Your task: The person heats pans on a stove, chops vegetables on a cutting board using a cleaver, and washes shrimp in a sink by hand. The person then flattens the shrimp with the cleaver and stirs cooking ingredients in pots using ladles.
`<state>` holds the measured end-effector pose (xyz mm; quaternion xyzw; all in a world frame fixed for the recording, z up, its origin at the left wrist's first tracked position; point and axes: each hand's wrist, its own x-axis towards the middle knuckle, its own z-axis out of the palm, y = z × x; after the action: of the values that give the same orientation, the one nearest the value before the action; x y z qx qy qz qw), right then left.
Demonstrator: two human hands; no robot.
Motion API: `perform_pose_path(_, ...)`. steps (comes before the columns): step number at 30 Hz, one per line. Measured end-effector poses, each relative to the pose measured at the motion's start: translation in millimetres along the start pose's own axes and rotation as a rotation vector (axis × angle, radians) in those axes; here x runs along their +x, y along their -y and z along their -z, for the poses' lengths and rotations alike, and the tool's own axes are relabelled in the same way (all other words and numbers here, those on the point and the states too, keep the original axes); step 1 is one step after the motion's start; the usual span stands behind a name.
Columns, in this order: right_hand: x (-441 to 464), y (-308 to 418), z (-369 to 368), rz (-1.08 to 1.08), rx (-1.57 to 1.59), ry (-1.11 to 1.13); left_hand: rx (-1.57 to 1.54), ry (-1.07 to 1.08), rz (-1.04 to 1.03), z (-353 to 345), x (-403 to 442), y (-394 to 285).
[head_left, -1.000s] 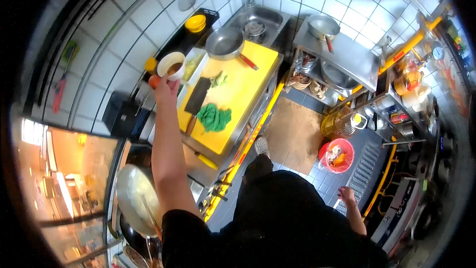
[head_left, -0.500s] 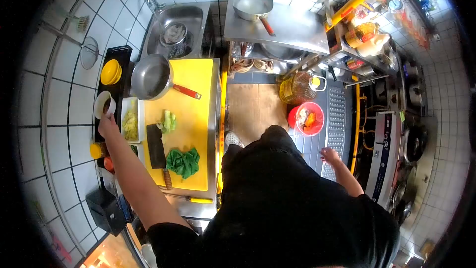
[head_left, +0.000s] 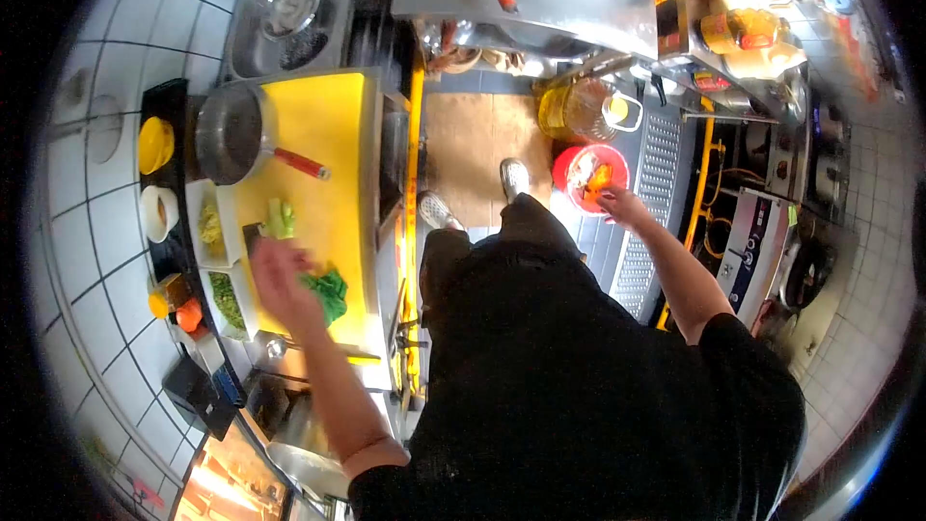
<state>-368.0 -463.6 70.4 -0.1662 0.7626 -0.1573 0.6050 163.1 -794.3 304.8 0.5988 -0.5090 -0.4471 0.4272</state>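
At the left of the frame, one white bowl (head_left: 159, 214) sat on the dark ledge below yellow bowls (head_left: 154, 145), whose exact count was unclear. Half a second earlier the white bowl was in the left hand; now that hand was clear of it. Beside the ledge stood two white trays, one with pale chopped pieces (head_left: 211, 227), one with darker green bits (head_left: 228, 301). The left hand (head_left: 282, 280) was blurred over the yellow board (head_left: 338, 135), largely hiding one dark blade (head_left: 253, 233); whether its grip was open or closed on anything, I could not tell. One pale green piece (head_left: 281, 218) and one leafy green bunch (head_left: 331, 295) lay on the board near that hand, and one grey pan (head_left: 230, 133) rested at its upper left. At centre right, the right hand (head_left: 622, 205) appeared beside one red bucket (head_left: 590, 178), its fingers partly curled and nothing visible in them; how far the grip closed was unclear. One oil jug (head_left: 577, 108) stood just above the bucket.
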Motion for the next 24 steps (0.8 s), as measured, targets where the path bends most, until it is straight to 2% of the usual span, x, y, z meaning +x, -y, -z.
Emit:
perform_pose_path(1, -35, 56, -11, -0.044, -0.191, -0.052, 0.028, 0.147, 0.058, -36, -22, 27)
perform_pose_path(2, -39, 51, -14, -0.013, -0.321, -0.03, 0.023, 0.31, 0.147, -74, -42, 43)
perform_pose_path(3, -35, 40, -18, 0.023, -0.447, -0.006, 0.195, 0.436, 0.348, -110, -54, 67)
perform_pose_path(4, -30, 32, -22, 0.061, -0.57, 0.018, 0.206, 0.467, 0.487, -149, -63, 87)
perform_pose_path(5, -30, 30, -27, 0.004, -0.579, 0.105, 0.247, 0.559, 0.482, -166, -73, 142)
perform_pose_path(6, -32, 32, -29, -0.092, -0.546, 0.201, 0.498, 0.636, 0.306, -184, -80, 177)
perform_pose_path(8, -40, 17, -34, -0.143, -0.557, 0.243, 0.684, 0.791, 0.344, -205, -90, 217)
perform_pose_path(10, -44, 9, -33, -0.209, -0.505, 0.307, 0.754, 0.818, 0.294, -205, -117, 270)
perform_pose_path(12, -45, -10, -35, -0.267, -0.263, 0.44, 0.794, 0.83, 0.286, -192, -141, 294)
perform_pose_path(13, -48, -55, -41, -0.233, -0.362, 0.392, 0.797, 0.835, 0.301, -187, -150, 295)
perform_pose_path(16, -53, -63, -30, -0.09, -0.224, 0.377, 0.829, 0.727, 0.22, -171, -176, 275)
perform_pose_path(20, -58, 20, 3, -0.077, -0.513, 0.383, 0.794, 0.569, 0.408, -157, -181, 228)
perform_pose_path(21, -54, 35, 7, -0.073, -0.589, 0.336, 0.764, 0.449, 0.31, -149, -184, 225)
perform_pose_path(22, -53, 47, 15, -0.069, -0.668, 0.283, 0.751, 0.305, 0.31, -139, -183, 223)
perform_pose_path(23, -44, 28, 31, 0.168, -0.768, 0.209, 0.732, 0.159, 0.312, -127, -187, 211)
perform_pose_path(24, -38, 39, 38, 0.137, -0.778, 0.196, 0.703, 0.019, 0.327, -115, -190, 206)
